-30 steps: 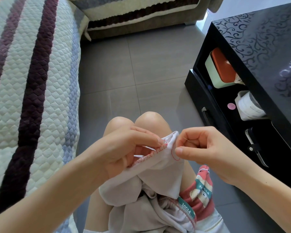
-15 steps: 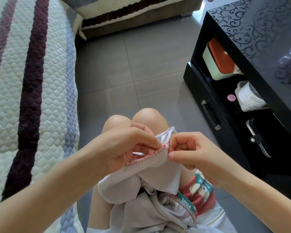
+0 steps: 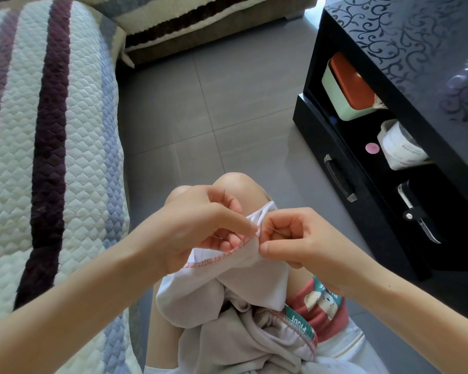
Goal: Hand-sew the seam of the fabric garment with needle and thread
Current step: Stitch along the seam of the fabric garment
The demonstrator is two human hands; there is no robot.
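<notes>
Home living room: quilted sofa (image 3: 52,157), black cabinet (image 3: 389,76).

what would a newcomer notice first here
At centre, over bare knees, the left hand pinches the white garment along its red-stitched seam, and the right hand pinches a needle at the edge. A striped quilted sofa fills the left side; a glossy black cabinet stands at the right.

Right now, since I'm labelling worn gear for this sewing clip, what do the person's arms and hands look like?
Both are bare. The left hand and right hand wear no visible gloves, rings or thimble on the fingers, and the nails are short. The left forearm and right forearm show no sleeves, watch or bracelet in view.
</notes>
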